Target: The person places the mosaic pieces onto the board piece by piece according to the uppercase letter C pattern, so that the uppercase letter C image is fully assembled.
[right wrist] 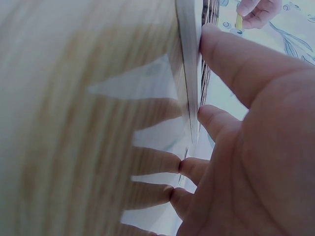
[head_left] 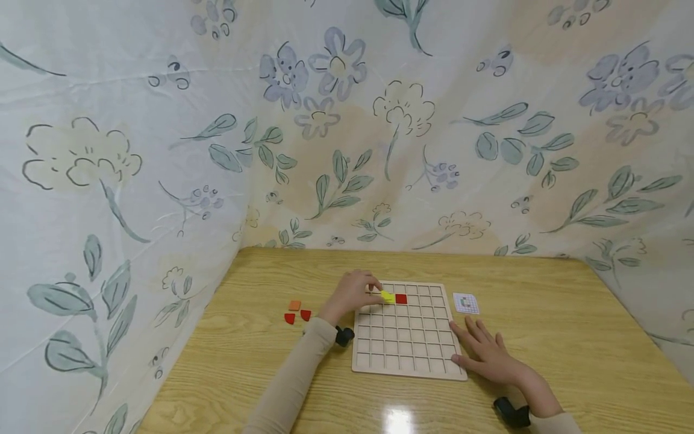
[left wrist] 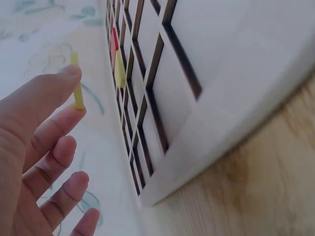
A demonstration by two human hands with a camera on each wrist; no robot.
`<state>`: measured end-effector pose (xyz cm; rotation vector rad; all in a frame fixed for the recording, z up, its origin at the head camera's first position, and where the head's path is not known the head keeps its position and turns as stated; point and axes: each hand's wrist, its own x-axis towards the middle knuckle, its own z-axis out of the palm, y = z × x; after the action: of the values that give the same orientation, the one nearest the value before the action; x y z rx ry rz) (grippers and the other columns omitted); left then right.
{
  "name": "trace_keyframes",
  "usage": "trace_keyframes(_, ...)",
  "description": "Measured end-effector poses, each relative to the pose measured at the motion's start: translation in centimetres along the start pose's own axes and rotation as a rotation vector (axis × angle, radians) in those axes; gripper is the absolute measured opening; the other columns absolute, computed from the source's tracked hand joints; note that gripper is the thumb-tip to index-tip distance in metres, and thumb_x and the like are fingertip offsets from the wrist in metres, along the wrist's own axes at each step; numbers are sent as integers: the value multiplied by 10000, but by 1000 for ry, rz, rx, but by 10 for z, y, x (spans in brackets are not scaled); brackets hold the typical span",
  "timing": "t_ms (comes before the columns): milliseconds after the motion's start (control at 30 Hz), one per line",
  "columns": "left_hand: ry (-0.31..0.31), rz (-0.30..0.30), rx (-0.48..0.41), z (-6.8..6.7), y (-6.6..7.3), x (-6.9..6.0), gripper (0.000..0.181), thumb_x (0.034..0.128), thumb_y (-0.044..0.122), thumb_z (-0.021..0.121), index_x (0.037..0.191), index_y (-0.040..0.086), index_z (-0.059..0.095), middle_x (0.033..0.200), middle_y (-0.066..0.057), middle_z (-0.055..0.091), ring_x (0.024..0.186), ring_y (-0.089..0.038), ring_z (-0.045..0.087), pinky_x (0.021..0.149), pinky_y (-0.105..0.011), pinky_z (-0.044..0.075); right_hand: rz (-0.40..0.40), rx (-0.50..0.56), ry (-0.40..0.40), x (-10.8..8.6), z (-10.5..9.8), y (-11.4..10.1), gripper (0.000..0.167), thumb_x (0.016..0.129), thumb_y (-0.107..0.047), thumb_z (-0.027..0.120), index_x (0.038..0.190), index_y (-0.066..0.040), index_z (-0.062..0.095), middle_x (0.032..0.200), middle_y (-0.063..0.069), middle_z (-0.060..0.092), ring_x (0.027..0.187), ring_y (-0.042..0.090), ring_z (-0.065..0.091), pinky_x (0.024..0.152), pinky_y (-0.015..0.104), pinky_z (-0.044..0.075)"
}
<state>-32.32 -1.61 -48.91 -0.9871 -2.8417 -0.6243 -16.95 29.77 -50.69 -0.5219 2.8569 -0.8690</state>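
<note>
Pinching a thin yellow piece [left wrist: 78, 94] over the gridded board [head_left: 406, 333]

Head: my left hand [head_left: 351, 294] partly hides it; my spread right hand [head_left: 490, 357] touches the board's edge. Left wrist: edge-on, outline hidden. Right wrist: glossy wood-grained table [right wrist: 64, 132]; left hand cropped.

On the worktop [head_left: 228, 361], a board [head_left: 403, 333] with tiles [head_left: 401, 299] near its far edge; at left, loose pieces [head_left: 294, 305]; at right, a card [head_left: 465, 303].
</note>
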Motion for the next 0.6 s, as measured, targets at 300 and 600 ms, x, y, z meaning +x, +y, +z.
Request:
trace_keyframes(300, -17, -7, 2, 3, 10, 6, 269, 792, 481, 679, 963, 276, 714, 912, 75, 631, 821, -73, 520, 846, -372, 401, -21, 5, 39, -1, 3, 1, 657, 880, -353, 594, 1427, -82, 351, 1451, 355, 165, 1290, 604, 76, 871, 777, 3)
trace_keyframes(600, -7, -13, -4, 10, 18, 13, 255, 778, 496, 687, 937, 298, 717, 903, 99, 630, 824, -69, 521, 841, -376, 395, 3, -8, 18, 0, 3, 1, 671, 888, -378, 579, 1435, -80, 331, 1466, 339, 143, 1308, 585, 60, 886, 770, -7)
